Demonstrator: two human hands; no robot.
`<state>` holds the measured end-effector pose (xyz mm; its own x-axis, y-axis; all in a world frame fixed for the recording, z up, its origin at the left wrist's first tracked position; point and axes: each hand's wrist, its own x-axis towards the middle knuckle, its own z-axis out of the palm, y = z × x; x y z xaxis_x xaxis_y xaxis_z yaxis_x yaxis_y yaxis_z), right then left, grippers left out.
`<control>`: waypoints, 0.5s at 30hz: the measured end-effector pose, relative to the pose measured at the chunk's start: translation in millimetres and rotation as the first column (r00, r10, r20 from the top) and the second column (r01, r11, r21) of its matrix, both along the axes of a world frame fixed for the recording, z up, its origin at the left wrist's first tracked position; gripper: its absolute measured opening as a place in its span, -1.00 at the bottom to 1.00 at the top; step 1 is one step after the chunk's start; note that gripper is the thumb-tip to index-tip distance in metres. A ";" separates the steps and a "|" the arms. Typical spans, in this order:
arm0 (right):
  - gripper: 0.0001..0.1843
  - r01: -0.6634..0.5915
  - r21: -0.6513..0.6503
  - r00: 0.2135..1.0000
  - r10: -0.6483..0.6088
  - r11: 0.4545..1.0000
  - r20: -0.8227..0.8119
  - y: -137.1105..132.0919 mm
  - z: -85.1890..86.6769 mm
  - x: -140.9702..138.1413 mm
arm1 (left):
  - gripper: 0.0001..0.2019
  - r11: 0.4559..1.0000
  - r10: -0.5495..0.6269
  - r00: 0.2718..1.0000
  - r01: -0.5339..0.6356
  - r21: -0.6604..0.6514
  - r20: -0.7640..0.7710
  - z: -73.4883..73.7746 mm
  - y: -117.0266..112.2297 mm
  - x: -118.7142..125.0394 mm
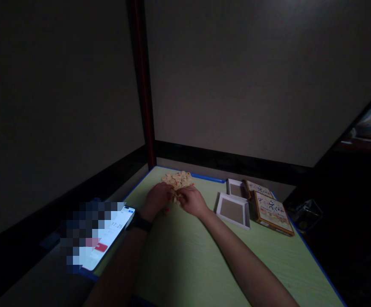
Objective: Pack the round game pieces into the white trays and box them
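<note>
Round, pale wooden chess pieces [181, 177], some with red marks, lie in a pile near the far corner of the green table. At the near edge of this pile my left hand [158, 198] is closed, its fingertips bent around pieces. My right hand [193, 200] meets it from the other side, thumb and fingers pinched on a piece [175, 198] between the two hands. Exactly which pieces each hand grips is partly hidden by the fingers. A single red-marked piece [166, 210] sits just below my left hand.
Right of my hands lie a shallow white box tray [219, 212] and another tray [232, 182] behind it. Two printed box lids [273, 211] stand beside them. A lit phone [108, 236] is at the left table edge. Walls [230, 85] close off the far corner.
</note>
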<state>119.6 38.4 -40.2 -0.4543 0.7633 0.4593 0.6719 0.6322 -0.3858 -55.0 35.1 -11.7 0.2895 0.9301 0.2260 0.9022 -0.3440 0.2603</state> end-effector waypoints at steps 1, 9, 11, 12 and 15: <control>-0.77 -0.003 -0.005 1.000 0.003 1.000 -0.001 -1.5 1.3 -1.8 | -0.74 1.000 0.000 1.000 0.000 -0.004 -0.002 0.0 0.2 -0.1; -0.76 0.020 -0.041 1.000 -0.019 0.999 0.007 -3.1 7.1 4.5 | -0.72 0.999 0.039 0.999 -0.038 -0.016 0.022 -1.3 2.5 -0.5; -0.75 0.064 -0.045 0.998 -0.063 0.997 0.012 -1.0 7.1 11.1 | -0.69 0.998 0.060 0.998 -0.060 -0.013 0.031 -1.9 2.8 -0.5; -0.76 0.082 -0.046 0.997 -0.082 0.996 0.017 -0.2 7.1 14.1 | -0.68 0.997 0.070 0.997 -0.070 -0.015 0.032 -2.4 3.0 -0.6; -0.78 0.110 -0.040 0.994 -0.108 0.993 0.033 1.3 6.9 19.5 | -0.66 0.997 0.082 0.996 -0.081 -0.018 0.041 -3.7 3.7 -1.0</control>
